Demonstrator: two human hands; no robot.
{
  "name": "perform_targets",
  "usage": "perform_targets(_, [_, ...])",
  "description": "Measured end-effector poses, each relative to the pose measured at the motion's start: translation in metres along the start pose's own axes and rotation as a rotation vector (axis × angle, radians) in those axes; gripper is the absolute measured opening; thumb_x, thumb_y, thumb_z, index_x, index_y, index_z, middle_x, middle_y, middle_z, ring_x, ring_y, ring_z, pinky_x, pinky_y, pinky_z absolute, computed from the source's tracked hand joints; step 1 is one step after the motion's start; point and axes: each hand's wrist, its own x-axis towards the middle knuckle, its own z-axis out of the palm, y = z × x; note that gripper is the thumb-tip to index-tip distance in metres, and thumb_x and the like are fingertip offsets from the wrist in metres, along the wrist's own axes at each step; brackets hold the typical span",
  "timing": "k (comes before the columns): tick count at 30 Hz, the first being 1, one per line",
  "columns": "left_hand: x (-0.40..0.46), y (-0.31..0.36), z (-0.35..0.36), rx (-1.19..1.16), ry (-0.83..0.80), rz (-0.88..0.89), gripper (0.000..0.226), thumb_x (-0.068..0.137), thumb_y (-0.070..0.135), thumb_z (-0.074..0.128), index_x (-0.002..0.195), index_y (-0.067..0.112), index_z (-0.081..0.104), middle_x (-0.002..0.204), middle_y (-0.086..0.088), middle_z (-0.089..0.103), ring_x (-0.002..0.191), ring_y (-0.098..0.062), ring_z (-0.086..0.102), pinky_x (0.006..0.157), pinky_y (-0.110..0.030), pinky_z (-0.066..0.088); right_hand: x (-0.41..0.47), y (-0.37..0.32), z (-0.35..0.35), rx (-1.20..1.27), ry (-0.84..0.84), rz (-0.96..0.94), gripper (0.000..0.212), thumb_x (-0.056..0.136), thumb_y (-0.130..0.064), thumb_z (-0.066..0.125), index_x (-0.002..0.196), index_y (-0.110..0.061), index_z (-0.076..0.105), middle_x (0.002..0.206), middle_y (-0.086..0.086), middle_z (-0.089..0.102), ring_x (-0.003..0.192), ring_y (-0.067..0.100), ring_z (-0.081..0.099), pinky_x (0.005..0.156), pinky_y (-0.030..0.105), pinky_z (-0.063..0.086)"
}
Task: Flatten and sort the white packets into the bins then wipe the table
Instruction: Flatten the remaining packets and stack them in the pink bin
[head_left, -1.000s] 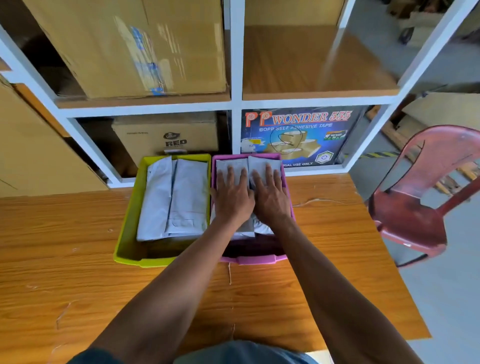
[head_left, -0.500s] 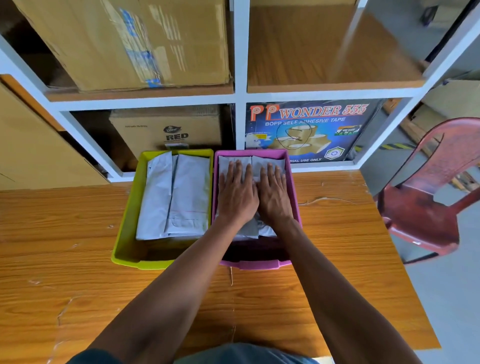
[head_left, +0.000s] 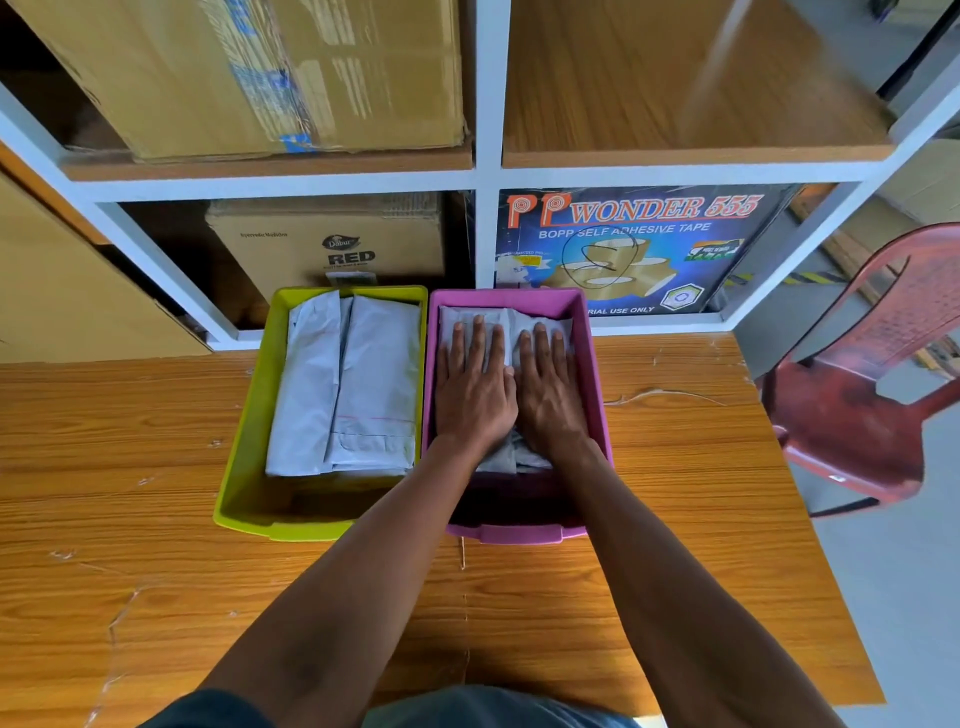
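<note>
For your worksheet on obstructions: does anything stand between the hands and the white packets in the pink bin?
Nothing visible. The left hand and right hand lie flat on the white packets inside the pink bin.

You're in a storeroom or packing area, by the look of it: your scuffed wood-grain table (head_left: 156, 545) sits against a white-framed shelving unit with wooden boards (head_left: 488, 171) stacked with taped brown cardboard cartons (head_left: 291, 73). One lower bay holds a blue printed box of BOPP self-adhesive tape (head_left: 634, 249), another a plain carton marked RED (head_left: 332, 244). To your right stands a red plastic chair (head_left: 872, 395) on bare grey concrete floor (head_left: 893, 597).
</note>
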Motion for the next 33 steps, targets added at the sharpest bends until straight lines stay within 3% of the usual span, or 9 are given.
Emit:
perform_targets(4, [0.0,-0.002,0.006,0.003,0.015,0.005,0.067,0.106,0.042,0.019,0.168,0.016,0.018,0.175,-0.012,0.01,0.163,-0.033,0.002,0.131,-0.052,0.01,0.0,-0.001,0.0,-0.031,-0.048,0.011,0.069,0.111,-0.033,0.029,0.163,-0.002,-0.004,0.17,0.02,-0.013,0.155,0.037,-0.021,0.125,0.049,-0.018])
perform_targets(7, [0.0,-0.003,0.009,0.008,0.013,0.01,0.069,0.105,0.043,0.017,0.168,0.016,0.02,0.175,-0.012,0.012,0.163,-0.034,0.003,0.131,-0.053,0.011,-0.001,0.0,0.0,-0.033,-0.07,0.022,0.07,0.112,-0.036,0.028,0.163,-0.005,-0.009,0.163,0.014,-0.027,0.155,0.037,-0.023,0.124,0.048,-0.021])
perform_targets(19, [0.002,-0.004,0.011,0.035,-0.045,0.004,0.068,0.105,0.043,0.018,0.168,0.017,0.015,0.176,-0.011,0.007,0.163,-0.033,-0.002,0.131,-0.052,0.006,-0.002,-0.001,-0.001,-0.003,-0.095,0.012,0.069,0.112,-0.033,0.03,0.163,-0.003,-0.007,0.16,0.013,-0.028,0.149,0.033,-0.031,0.122,0.046,-0.024])
perform_targets(24, [0.004,0.0,-0.001,0.015,-0.125,-0.004,0.064,0.113,0.041,0.025,0.169,0.017,0.004,0.176,-0.011,-0.004,0.162,-0.032,-0.012,0.131,-0.05,-0.004,0.0,0.0,-0.003,0.011,-0.118,0.02,0.067,0.112,-0.027,0.031,0.164,-0.002,-0.003,0.17,0.023,-0.013,0.156,0.041,-0.02,0.126,0.051,-0.016])
perform_targets(27, [0.003,0.004,-0.018,-0.04,-0.132,0.006,0.063,0.114,0.04,0.024,0.168,0.014,0.008,0.176,-0.012,-0.002,0.162,-0.032,-0.009,0.132,-0.049,-0.002,0.002,-0.001,-0.012,0.058,-0.087,0.03,0.061,0.112,-0.025,0.026,0.164,-0.001,0.002,0.17,0.028,-0.004,0.158,0.043,-0.011,0.128,0.05,-0.009])
perform_targets(31, [-0.009,0.005,-0.047,-0.113,-0.042,0.068,0.055,0.112,0.029,0.035,0.162,0.007,0.033,0.172,-0.018,0.023,0.161,-0.034,0.015,0.131,-0.049,0.015,-0.011,-0.014,-0.037,0.135,0.045,0.056,0.056,0.108,-0.018,0.025,0.161,0.002,0.022,0.168,0.029,0.015,0.157,0.046,0.011,0.129,0.05,0.006])
perform_targets(33, [-0.021,0.002,-0.062,-0.138,0.03,0.077,0.05,0.109,0.029,0.038,0.153,0.006,0.044,0.162,-0.019,0.041,0.154,-0.035,0.033,0.126,-0.049,0.031,-0.02,-0.024,-0.048,0.159,0.087,0.076,0.052,0.107,-0.014,0.032,0.156,0.002,0.033,0.164,0.029,0.027,0.155,0.045,0.019,0.128,0.051,0.014])
